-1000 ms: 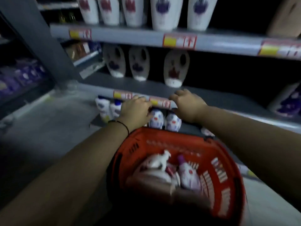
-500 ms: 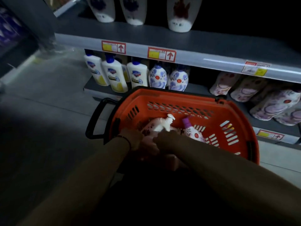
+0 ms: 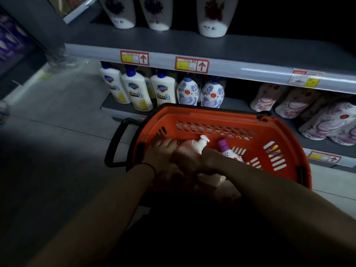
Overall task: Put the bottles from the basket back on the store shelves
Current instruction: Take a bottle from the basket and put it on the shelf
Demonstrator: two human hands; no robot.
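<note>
head view: only camera, dim aisle, looking down
basket: orange shopping basket [image 3: 277, 135] on the floor, black handle [image 3: 115, 145] folded out on its left side
left hand: left hand [image 3: 163, 151] inside basket at its near-left wall, fingers laid over a pale pump bottle [image 3: 194, 147]; whether they curl round it, cannot tell
right hand: right hand [image 3: 189, 160] inside basket just right of the left hand, on the same bottle; grip too dark to tell
other bottle: purple-capped floral bottle [image 3: 229, 151] lies in basket, right of the pump bottle, untouched
more in basket: pale shapes under the forearms, too dark to name
risk: pump head sticks up toward basket's far wall, likely to snag on the slots when lifted
risk 2: poor light, easy to shelve it in the wrong row
risk 3: loose purple-capped bottle may roll once its neighbour is lifted
shelf: bottom shelf [image 3: 238, 106] just behind basket, blue-and-white bottles [image 3: 200, 92] nearest, gap right of them
floor: grey floor [image 3: 63, 132], smooth, left of basket
room: store aisle, grey metal shelving with price tags [image 3: 191, 64] above basket
</note>
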